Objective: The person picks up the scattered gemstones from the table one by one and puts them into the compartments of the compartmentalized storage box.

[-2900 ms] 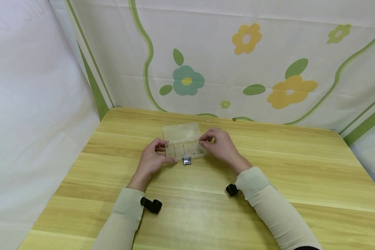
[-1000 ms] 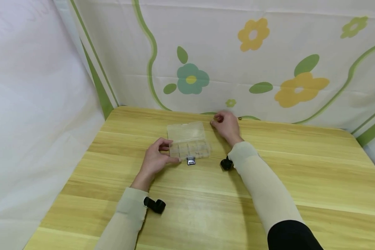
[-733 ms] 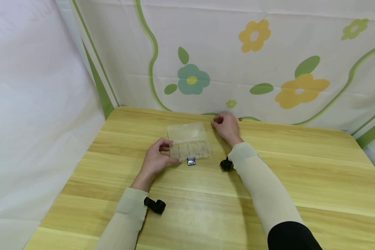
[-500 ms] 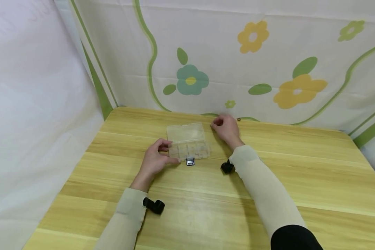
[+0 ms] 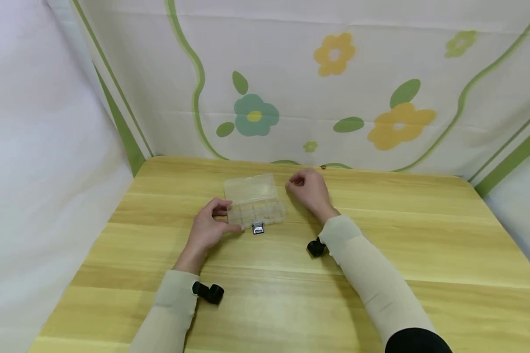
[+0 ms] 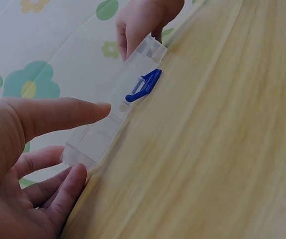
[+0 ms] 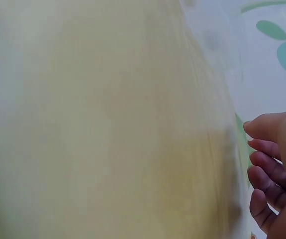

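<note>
A clear plastic compartment box (image 5: pixel 251 214) lies on the table with its lid (image 5: pixel 250 188) folded back. My left hand (image 5: pixel 207 226) holds its left end, thumb at the front wall and fingers at the side. From the box's front wall sticks out a blue latch (image 6: pixel 145 85). My right hand (image 5: pixel 310 192) is to the right of the lid, apart from the box. Thumb and forefinger are pinched close together, seemingly on a tiny pale piece, itself too small to make out. In the right wrist view its other fingers (image 7: pixel 269 179) are curled.
The wooden table (image 5: pixel 265 304) ends at the back against a white curtain (image 5: pixel 291 88) printed with flowers. A tiny dark bit (image 5: pixel 323 167) lies at the back edge. Black wrist cameras (image 5: pixel 209 292) stick out from both sleeves.
My right hand went from the box to the table's back edge, then drew back toward the box. The tiny pale piece there no longer shows. The left hand stayed on the box.
</note>
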Demonstrator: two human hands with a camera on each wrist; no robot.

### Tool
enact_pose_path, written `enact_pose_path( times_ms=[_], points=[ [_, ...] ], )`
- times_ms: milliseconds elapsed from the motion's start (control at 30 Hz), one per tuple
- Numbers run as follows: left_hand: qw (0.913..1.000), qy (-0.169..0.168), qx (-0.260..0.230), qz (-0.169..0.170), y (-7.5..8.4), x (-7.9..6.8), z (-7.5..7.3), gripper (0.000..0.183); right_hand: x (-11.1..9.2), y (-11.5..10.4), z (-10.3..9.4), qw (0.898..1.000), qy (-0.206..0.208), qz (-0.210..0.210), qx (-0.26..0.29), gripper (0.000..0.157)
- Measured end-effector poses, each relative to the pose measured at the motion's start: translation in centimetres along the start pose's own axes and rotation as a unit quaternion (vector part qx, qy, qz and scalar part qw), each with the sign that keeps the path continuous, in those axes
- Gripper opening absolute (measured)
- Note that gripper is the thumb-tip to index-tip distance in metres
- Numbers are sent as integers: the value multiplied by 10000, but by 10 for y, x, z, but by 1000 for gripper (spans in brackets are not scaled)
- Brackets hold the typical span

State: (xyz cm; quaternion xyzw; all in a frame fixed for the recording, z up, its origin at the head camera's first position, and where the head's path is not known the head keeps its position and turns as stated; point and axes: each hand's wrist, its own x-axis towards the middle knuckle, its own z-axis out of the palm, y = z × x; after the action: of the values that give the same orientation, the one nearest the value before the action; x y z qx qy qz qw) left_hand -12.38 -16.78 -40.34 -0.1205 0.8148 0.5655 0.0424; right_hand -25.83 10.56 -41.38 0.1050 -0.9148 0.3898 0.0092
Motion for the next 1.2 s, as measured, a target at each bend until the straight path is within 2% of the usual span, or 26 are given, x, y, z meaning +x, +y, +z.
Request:
enact_pose_path(
  times_ms=[367, 1033, 1200],
  points=[
    [10000, -55, -56, -16, 0, -2, -1, 72, -14, -12, 5, 9999, 98, -1, 120, 19],
    [9998, -150, -108, -57, 2, -1, 1, 74, -26, -23, 6, 9978, 430, -134, 490, 15],
    [9999, -127, -75, -42, 2, 0, 1, 73, -29, -27, 9, 9959, 589, -311, 610, 14]
  ],
)
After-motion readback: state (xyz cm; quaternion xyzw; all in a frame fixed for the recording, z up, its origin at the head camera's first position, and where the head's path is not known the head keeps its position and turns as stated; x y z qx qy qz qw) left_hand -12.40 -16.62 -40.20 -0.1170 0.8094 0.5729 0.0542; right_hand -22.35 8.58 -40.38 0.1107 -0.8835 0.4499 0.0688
